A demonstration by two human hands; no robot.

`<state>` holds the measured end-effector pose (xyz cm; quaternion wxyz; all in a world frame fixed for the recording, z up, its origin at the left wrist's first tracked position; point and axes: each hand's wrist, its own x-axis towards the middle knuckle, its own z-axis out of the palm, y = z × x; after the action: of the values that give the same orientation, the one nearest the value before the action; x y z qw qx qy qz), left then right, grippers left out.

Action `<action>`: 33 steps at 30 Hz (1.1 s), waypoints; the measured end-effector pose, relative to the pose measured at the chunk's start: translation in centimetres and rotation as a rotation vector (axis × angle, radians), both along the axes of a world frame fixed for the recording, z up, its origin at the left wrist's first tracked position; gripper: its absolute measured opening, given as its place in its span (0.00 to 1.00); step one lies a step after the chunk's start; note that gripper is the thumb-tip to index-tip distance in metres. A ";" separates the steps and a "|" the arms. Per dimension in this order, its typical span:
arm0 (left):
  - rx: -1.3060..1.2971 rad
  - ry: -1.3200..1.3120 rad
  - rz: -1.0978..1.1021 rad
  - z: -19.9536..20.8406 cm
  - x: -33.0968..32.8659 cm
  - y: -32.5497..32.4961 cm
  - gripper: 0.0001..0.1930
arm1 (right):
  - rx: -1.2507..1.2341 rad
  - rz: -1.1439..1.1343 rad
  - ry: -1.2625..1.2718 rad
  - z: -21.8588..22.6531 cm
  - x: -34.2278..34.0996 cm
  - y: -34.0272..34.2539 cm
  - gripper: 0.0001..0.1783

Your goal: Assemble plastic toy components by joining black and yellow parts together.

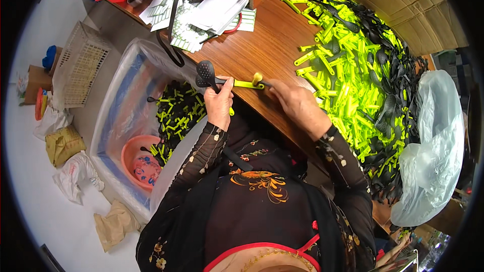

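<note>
My left hand (219, 103) is closed around black perforated spoons (205, 73) with lime-green handles. One green handle (244, 84) points right toward my right hand, and another green end pokes out below my left fingers. My right hand (297, 106) is closed at the end of that handle, its fingertips around a small dark piece I cannot make out. A small yellowish knob (257, 77) shows at the handle's end. Both hands are above the front edge of the wooden table (262, 35).
A heap of green-handled black spoons (348, 75) covers the table's right side, beside a cardboard box (403, 10) and a clear plastic bag (433, 146). Papers (196, 20) and a dark strap lie at the back left. A plastic-lined bin (113, 106) holds more spoons and a pink basin (132, 153).
</note>
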<state>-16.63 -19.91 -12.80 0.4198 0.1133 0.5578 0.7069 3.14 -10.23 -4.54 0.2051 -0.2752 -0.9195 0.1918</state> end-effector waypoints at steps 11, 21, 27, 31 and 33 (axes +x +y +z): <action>-0.012 0.036 0.037 0.4 -0.1 0.1 0.06 | 0.020 -0.060 0.161 1.8 2.1 -0.1 0.16; 0.139 -0.353 -0.055 1.2 -1.5 -1.1 0.06 | -0.138 -0.140 -0.070 1.0 2.4 0.1 0.15; 0.331 -0.483 -0.065 4.0 -1.1 -0.1 0.10 | -0.464 -0.252 0.300 0.2 2.2 -1.3 0.16; 0.416 -0.092 -0.012 2.0 -1.2 2.0 0.10 | -0.277 -0.147 0.234 1.0 2.3 -1.8 0.16; 0.406 -0.168 0.011 0.8 -1.8 1.4 0.10 | -0.294 -0.087 0.226 1.5 1.7 -2.8 0.16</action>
<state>-18.44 -18.50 -11.96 0.4294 0.1331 0.3677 0.8140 4.87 -13.01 -3.07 0.2727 -0.3184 -0.8400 0.3445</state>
